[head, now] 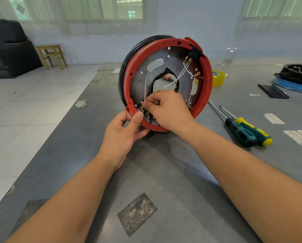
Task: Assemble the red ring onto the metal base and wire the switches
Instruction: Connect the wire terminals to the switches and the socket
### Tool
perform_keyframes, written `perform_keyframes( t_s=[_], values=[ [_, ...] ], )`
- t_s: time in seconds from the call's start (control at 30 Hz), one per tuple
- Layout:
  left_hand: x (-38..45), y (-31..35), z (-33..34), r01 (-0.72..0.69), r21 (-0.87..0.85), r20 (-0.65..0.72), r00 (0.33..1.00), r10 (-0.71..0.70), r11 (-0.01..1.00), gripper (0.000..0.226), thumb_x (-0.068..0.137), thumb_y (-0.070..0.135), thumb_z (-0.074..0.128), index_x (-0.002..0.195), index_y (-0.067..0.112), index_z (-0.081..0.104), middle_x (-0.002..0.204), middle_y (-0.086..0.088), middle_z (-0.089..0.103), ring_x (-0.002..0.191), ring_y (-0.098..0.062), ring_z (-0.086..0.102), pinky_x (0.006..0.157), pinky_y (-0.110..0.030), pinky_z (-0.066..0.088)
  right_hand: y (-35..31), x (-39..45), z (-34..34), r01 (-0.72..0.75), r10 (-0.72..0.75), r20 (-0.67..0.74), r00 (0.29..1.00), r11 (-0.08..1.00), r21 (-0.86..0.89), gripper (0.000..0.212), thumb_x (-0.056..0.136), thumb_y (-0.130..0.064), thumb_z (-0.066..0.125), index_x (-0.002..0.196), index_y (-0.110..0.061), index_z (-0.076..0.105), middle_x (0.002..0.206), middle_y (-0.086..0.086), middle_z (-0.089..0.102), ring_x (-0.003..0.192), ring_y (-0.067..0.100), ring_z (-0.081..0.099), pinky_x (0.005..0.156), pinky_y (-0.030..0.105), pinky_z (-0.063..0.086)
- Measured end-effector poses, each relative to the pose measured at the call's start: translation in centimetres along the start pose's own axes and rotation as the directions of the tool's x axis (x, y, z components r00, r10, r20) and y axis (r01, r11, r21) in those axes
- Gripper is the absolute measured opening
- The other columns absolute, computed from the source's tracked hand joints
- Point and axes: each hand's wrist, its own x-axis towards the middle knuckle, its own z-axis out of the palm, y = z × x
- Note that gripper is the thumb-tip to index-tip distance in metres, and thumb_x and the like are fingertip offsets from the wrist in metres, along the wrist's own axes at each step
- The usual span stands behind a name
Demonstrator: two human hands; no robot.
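ring: red plastic ring (pixel 207 88) sits on the round metal base (pixel 157 79), tipped up so the terminals face you
left hand (pixel 124 132): thumb and fingers clamp the ring's bottom edge, basically steadying it
right hand (pixel 166 106): fingertips pinch the thin white wire (pixel 145 88) just inside that edge, by the brass switch tabs (pixel 147 114)

left hand (pixel 123 130) gripping, right hand (pixel 166 109) seemingly pinching

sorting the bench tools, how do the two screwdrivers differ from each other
The left screwdriver has a dark teal and black handle; the right screwdriver has a green handle with yellow ends. The left one's shaft reaches further back, toward the red ring; the right one's tip stops short, in the open. Both lie flat, side by side on the grey table, handles toward the person.
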Motion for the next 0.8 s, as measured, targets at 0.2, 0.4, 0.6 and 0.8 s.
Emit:
perform_keyframes(
  t_s=[0.2, 0.4, 0.6, 0.8],
  values=[
    [-0.06, -0.01, 0.04, 0.002, -0.012, 0.004, 1.0, -0.002, 1.0, 0.032, 0.092, 0.034, 0.07, 0.084, 0.006, 0.055, 0.112, -0.022, 0.074, 0.102, -0.03, 0.078, 0.084, -0.034, 0.064, 0.03, -0.1, 0.12, -0.039, 0.039, -0.016, 0.999, 0.999, 0.019, 0.017, 0.095, -0.037, 0.068, 0.094, -0.025, 0.08, 0.08, -0.009, 0.075, 0.081, 0.009, 0.068, 0.078, 0.033, 0.056],
    [0.04, -0.08, -0.07, -0.001, -0.017, 0.022, 1.0, 0.002, 1.0, 0.034, 0.09, 0.036, 0.07, 0.083, 0.007, 0.055, 0.111, -0.023, 0.074, 0.103, -0.033, 0.077, 0.086, -0.037, 0.064, -0.13, -0.14, 0.16, -0.056, 0.057, -0.019, 0.998, 0.998, 0.024, 0.018, 0.094, -0.036, 0.069, 0.09, -0.023, 0.08, 0.076, -0.003, 0.075, 0.078, 0.012, 0.069, 0.076, 0.036, 0.057],
    [0.06, -0.05, -0.1, 0.004, -0.043, 0.042, 0.999, -0.002, 0.999, 0.031, 0.092, 0.035, 0.07, 0.082, 0.009, 0.055, 0.112, -0.026, 0.072, 0.103, -0.033, 0.077, 0.087, -0.038, 0.064, -0.24, -0.25, 0.16, -0.05, 0.051, -0.014, 0.999, 0.999, 0.02, 0.019, 0.094, -0.036, 0.068, 0.09, -0.022, 0.08, 0.074, -0.003, 0.074, 0.076, 0.012, 0.068, 0.074, 0.036, 0.057],
    [0.0, 0.11, -0.06, 0.009, -0.043, 0.014, 1.0, -0.009, 0.999, 0.032, 0.092, 0.035, 0.069, 0.085, 0.008, 0.053, 0.116, -0.03, 0.071, 0.107, -0.039, 0.075, 0.091, -0.042, 0.063, -0.17, -0.17, -0.23, -0.068, 0.066, 0.025, 0.997, 0.993, 0.092, 0.016, 0.096, -0.034, 0.066, 0.095, -0.028, 0.08, 0.073, -0.015, 0.07, 0.071, 0.006, 0.068, 0.078, 0.035, 0.059]
  ],
)
